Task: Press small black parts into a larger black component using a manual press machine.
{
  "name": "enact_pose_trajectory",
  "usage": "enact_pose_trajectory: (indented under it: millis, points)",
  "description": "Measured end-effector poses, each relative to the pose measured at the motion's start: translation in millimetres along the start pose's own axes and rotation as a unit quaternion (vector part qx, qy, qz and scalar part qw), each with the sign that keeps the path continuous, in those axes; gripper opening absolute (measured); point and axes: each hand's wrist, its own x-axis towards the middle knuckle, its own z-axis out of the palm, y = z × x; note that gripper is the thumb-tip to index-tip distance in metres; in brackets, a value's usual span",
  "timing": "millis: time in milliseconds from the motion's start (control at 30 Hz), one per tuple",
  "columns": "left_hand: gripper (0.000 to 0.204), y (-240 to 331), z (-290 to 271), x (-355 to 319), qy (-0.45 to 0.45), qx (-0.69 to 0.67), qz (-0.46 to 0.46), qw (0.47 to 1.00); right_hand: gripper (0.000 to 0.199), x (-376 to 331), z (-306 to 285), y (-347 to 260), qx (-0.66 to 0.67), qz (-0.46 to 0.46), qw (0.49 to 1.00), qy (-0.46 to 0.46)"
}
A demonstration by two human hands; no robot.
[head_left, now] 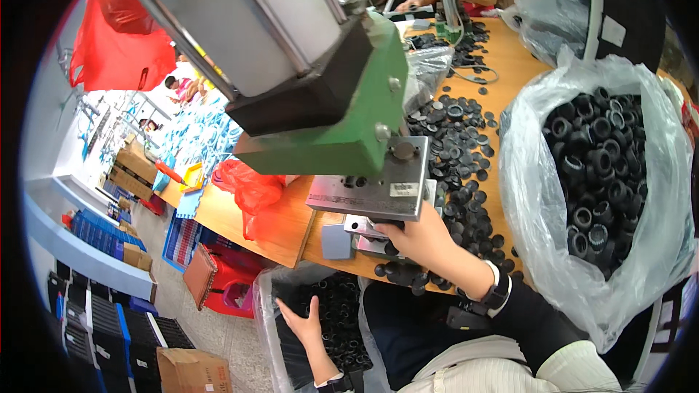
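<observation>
Green-painted metal looms above the right hand (416,236): a press (342,116) whose silver block (371,195) hangs just over its fingers (394,233). That hand reaches in at the lower fixture (360,225); the block hides the fingertips, so I can't tell whether they grip a part. The left hand (309,326) is spread wide, nothing showing in it, over a lined bin (270,335) of black rings (347,327). Loose black discs (460,200) crowd the counter (502,47) beyond and beside the right hand, and a clear bag (520,175) of black cups (598,175) stands well to its right. The worry, to my eye, is a pinch: if the block came down with fingers beneath it, they would be caught. A part seated crooked might be crushed, and the right forearm (472,275), so close to the discs, could sweep some off the edge.
</observation>
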Motion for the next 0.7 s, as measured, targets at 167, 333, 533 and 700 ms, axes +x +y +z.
enact_pose_trajectory:
  millis: [167,333,533,700]
  points:
    - [0.046,98.2,54.2,34.5,-0.105,-0.091,0.322,0.937,0.049,-6.4,-9.9,11.7,-0.014,0.037,0.998,-0.047]
    - [0.034,64.2,121.8,84.7,-0.199,0.007,0.336,0.921,0.062,-68.8,-96.0,-14.1,-0.108,0.013,0.990,0.090]
    - [0.033,90.8,122.0,70.0,-0.192,0.010,0.367,0.910,0.042,-160.4,-267.9,32.6,-0.474,0.212,0.852,0.065]
    - [0.030,65.7,121.6,81.4,-0.154,0.027,0.396,0.905,0.034,-163.2,-269.7,34.2,-0.451,0.102,0.886,-0.022]
